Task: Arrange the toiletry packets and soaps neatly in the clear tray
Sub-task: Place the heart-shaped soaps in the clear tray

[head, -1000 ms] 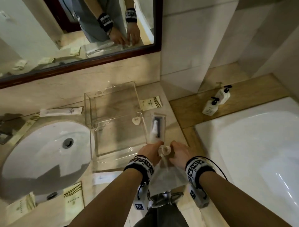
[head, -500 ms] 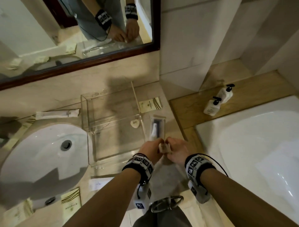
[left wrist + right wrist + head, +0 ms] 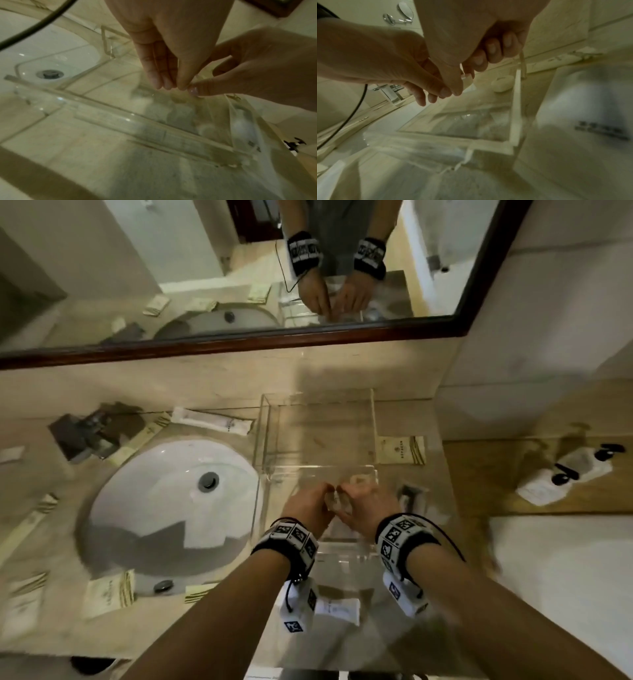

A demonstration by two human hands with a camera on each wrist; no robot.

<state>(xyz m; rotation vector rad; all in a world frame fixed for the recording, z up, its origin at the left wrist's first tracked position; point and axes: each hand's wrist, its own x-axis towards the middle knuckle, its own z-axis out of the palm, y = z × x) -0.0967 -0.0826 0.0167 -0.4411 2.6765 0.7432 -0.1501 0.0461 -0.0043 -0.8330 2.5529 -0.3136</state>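
Mostly blurred, the cream packet (image 3: 401, 450) bears an unreadable logo; hands (image 3: 337, 501) pinch plastic.

- A white oval sink (image 3: 164, 508) sunk into the beige stone surface (image 3: 212, 642), its round metal drain (image 3: 209, 481) near the centre.
- A dark metal faucet (image 3: 85, 433) at the sink's far left rim.
- A dark-framed mirror (image 3: 171, 285) along the back wall above the surface.
- Two white pump bottles (image 3: 561, 477) with black tops, side by side on a wooden ledge (image 3: 486, 474).
- A white bathtub (image 3: 565, 577) to the right, below the ledge.
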